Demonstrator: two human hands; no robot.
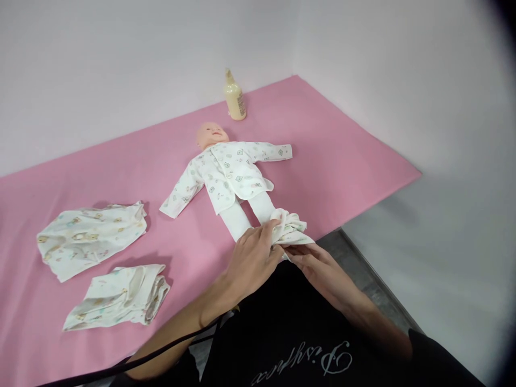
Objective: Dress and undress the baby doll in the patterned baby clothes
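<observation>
A baby doll point(212, 134) lies on its back, dressed in a white printed jacket point(229, 169), its arms spread and its white legs toward me. At the doll's feet I hold a bunched white printed baby garment point(289, 226). My left hand point(256, 255) is closed on the garment's near left side, over the lower end of the doll's legs. From the right, my right hand point(322, 269) pinches the garment's lower edge. The feet are hidden behind my hands and the cloth, so I cannot tell whether a foot is inside it.
The pink-covered table point(334, 145) ends close to my body and slants away on the right. A pump bottle point(235, 99) of cream-coloured liquid stands beyond the doll's head. Two printed garments lie at left, one spread out point(94, 236), one folded point(121, 295). A black cable point(161, 349) crosses my left forearm.
</observation>
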